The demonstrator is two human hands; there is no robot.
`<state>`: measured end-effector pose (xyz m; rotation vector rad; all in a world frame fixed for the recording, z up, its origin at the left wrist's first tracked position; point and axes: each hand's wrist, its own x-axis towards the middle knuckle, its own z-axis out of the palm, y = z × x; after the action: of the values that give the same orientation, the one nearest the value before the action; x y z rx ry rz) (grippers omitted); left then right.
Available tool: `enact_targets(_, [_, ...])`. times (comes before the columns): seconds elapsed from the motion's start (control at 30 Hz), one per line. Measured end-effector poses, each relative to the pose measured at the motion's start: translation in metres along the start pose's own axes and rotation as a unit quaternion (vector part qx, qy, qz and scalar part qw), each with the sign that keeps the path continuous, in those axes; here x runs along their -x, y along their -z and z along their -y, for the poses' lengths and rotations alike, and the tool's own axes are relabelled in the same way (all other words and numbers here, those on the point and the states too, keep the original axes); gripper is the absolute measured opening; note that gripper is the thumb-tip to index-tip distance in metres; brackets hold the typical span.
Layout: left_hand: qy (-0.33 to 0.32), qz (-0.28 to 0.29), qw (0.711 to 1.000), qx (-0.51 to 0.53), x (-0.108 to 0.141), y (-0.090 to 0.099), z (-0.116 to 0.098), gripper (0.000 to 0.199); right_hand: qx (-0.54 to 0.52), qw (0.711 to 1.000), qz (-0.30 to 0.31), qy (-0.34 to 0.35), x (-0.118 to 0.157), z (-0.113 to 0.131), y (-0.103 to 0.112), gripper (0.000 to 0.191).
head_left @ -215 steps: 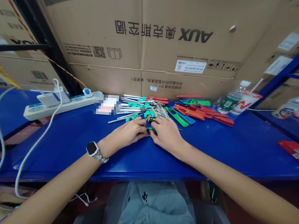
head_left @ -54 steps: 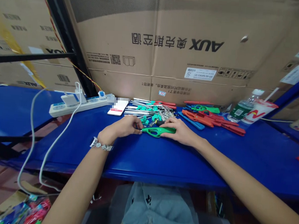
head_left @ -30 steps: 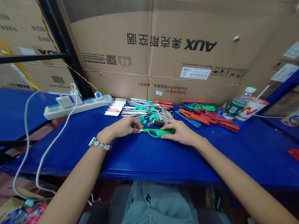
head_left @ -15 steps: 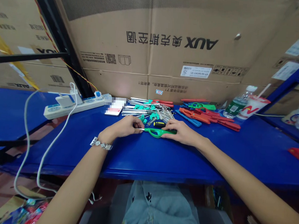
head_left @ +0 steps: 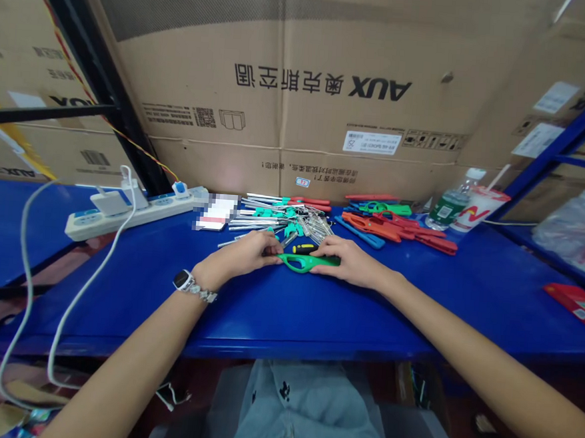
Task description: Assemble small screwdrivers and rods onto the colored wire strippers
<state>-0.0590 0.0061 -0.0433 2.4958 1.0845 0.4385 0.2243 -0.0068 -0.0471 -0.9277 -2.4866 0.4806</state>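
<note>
A green long-reach lighter (head_left: 298, 264) with a looped handle opening lies level between my two hands, just above the blue table. My left hand (head_left: 257, 253) pinches its narrow left end, and the fingertips hide that tip. Around the thicker right end my right hand (head_left: 344, 259) is closed, covering most of it. Right behind the lighter is a small black and yellow screwdriver handle (head_left: 304, 248). Farther back lies a pile of metal lighter tubes (head_left: 257, 222) with teal parts. Orange, red, blue and green lighter handles (head_left: 372, 224) are heaped to its right.
A white power strip (head_left: 79, 226) with plugs and cables runs along the left back. A phone (head_left: 217, 212) lies beside the tubes. At the back right stand a water bottle (head_left: 448, 203) and a paper cup (head_left: 481, 209) with a straw. A large cardboard box (head_left: 290, 112) forms the back wall.
The pale metal piece that showed between my left fingers and the green lighter is no longer visible. My left hand now meets the green body. The view has shifted slightly.
</note>
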Motion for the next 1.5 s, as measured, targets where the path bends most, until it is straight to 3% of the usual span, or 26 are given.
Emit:
enact_targets(0.23, [0.022, 0.010, 1.000, 0.000, 0.000, -0.001, -0.003, 0.015, 0.044, 0.999, 0.007, 0.029, 0.003, -0.004, 0.002, 0.032])
enact_targets(0.67, [0.009, -0.001, 0.995, -0.095, 0.003, 0.001, -0.021, 0.014, 0.067, 0.997, 0.046, -0.009, -0.001, 0.001, 0.009, 0.035])
enact_targets(0.8, [-0.019, -0.026, 0.991, -0.133, 0.003, -0.004, -0.029, 0.026, 0.083, 0.995, 0.055, -0.009, -0.004, 0.002, 0.010, 0.031])
enact_targets(1.13, [-0.040, -0.002, 0.983, -0.179, 0.008, -0.008, -0.028, 0.036, 0.094, 0.993, 0.057, -0.029, 0.002, 0.017, 0.005, 0.023])
enact_targets(1.33, [-0.019, -0.056, 0.990, -0.127, 0.023, -0.014, -0.026, 0.051, 0.117, 0.990, 0.082, -0.013, 0.002, 0.026, 0.007, 0.023])
enact_targets(1.43, [-0.033, -0.089, 0.990, -0.105, 0.028, -0.011, -0.031, 0.048, 0.098, 0.992, 0.075, -0.019, 0.007, 0.024, 0.005, 0.025])
enact_targets(1.5, [-0.031, -0.142, 0.985, -0.096, 0.030, -0.008, -0.036, 0.042, 0.084, 0.994, 0.065, -0.022, 0.011, 0.023, 0.003, 0.024])
